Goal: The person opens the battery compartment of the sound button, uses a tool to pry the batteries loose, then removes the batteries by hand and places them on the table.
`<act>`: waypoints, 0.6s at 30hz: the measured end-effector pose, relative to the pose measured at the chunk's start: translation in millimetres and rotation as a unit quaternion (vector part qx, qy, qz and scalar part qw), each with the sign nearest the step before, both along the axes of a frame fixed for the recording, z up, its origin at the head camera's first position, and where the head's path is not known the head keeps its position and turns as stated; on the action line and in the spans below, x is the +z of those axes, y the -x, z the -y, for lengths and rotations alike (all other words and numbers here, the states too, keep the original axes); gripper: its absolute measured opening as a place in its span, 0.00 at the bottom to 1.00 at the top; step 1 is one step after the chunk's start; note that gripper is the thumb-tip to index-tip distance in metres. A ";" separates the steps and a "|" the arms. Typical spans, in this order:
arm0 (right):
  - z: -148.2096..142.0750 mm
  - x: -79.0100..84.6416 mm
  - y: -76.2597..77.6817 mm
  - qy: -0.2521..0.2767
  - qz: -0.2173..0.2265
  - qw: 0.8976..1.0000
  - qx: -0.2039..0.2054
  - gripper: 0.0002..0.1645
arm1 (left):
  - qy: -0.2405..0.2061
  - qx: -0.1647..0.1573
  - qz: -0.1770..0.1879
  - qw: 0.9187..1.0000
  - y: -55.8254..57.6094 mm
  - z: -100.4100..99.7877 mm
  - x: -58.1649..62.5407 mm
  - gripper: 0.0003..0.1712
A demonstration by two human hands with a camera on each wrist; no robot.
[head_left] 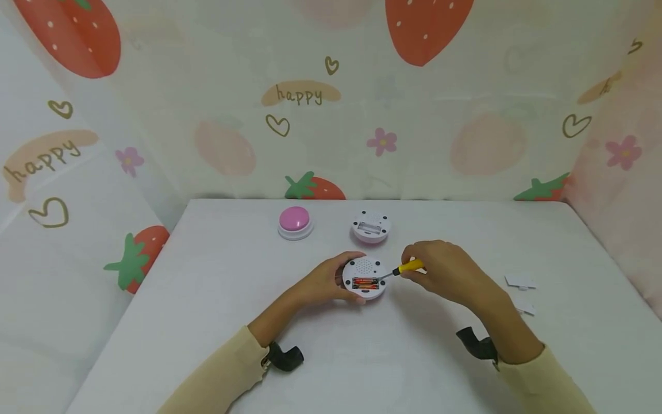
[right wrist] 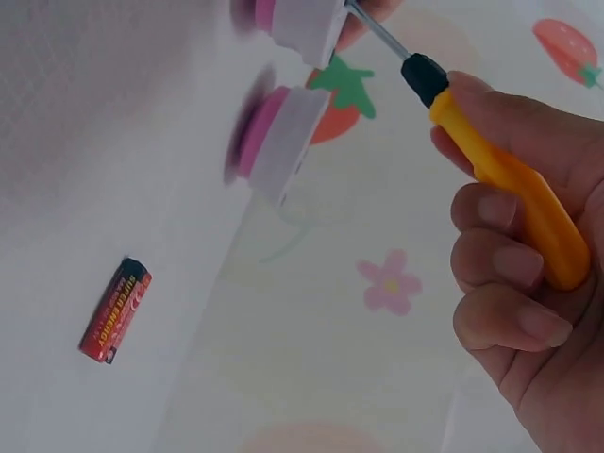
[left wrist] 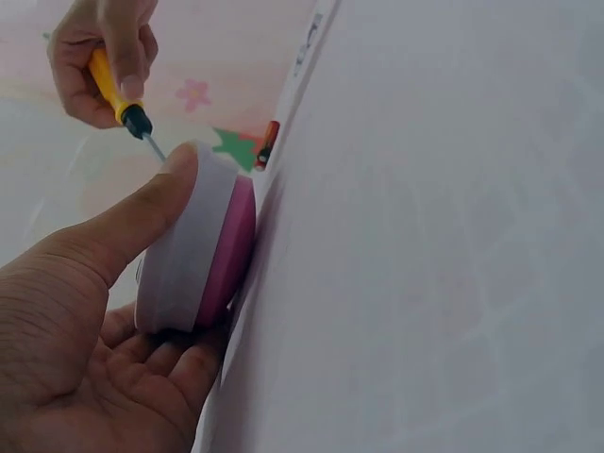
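A round push-button device [head_left: 365, 265], white with a pink top, is turned upside down on the white table. My left hand [head_left: 322, 284] grips it by the sides, thumb along the near edge, as the left wrist view also shows on its white rim [left wrist: 184, 255]. Red batteries [head_left: 365, 283] lie side by side in its uncovered compartment. My right hand [head_left: 449, 271] holds a screwdriver [head_left: 411, 265] by its yellow handle [right wrist: 514, 179]. Its metal tip is at the right end of the batteries.
Behind stand an upright pink button [head_left: 294, 218] and another overturned one [head_left: 370, 229] with a bare battery compartment. Small white covers [head_left: 520, 281] lie at the right. A loose red battery [right wrist: 115, 311] lies on the table in the right wrist view. Strawberry-print cloth [head_left: 439, 149] hangs behind.
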State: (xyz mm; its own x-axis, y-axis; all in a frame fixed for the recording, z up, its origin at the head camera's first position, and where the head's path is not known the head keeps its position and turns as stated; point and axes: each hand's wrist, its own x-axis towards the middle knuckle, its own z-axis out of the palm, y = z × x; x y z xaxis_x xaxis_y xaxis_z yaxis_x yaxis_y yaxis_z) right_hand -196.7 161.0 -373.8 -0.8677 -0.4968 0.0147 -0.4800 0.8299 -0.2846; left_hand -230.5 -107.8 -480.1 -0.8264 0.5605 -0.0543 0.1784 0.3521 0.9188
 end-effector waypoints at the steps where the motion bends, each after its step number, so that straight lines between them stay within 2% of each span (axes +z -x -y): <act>1: 0.6 -0.6 -0.2 0.002 -0.001 1.000 -0.002 0.13 | -0.006 0.000 0.003 1.000 0.2 -0.1 0.0 0.54; 10: -2.1 -7.4 2.2 0.038 -0.011 0.999 0.003 0.10 | -0.021 -0.002 0.019 1.000 1.5 -2.3 -1.2 0.54; 18: -1.5 -13.3 4.6 0.062 -0.028 0.998 -0.010 0.10 | -0.008 0.004 0.015 1.000 0.4 0.8 2.2 0.53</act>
State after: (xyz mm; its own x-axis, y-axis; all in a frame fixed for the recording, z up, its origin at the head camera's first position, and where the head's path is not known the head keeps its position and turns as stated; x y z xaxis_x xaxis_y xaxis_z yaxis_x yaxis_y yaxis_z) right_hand -201.3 162.5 -387.1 -0.8736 -0.4707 0.1238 -0.4816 0.7992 -0.3597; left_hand -230.9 -108.6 -477.9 -0.8285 0.5555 -0.0706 0.1474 0.3379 0.9296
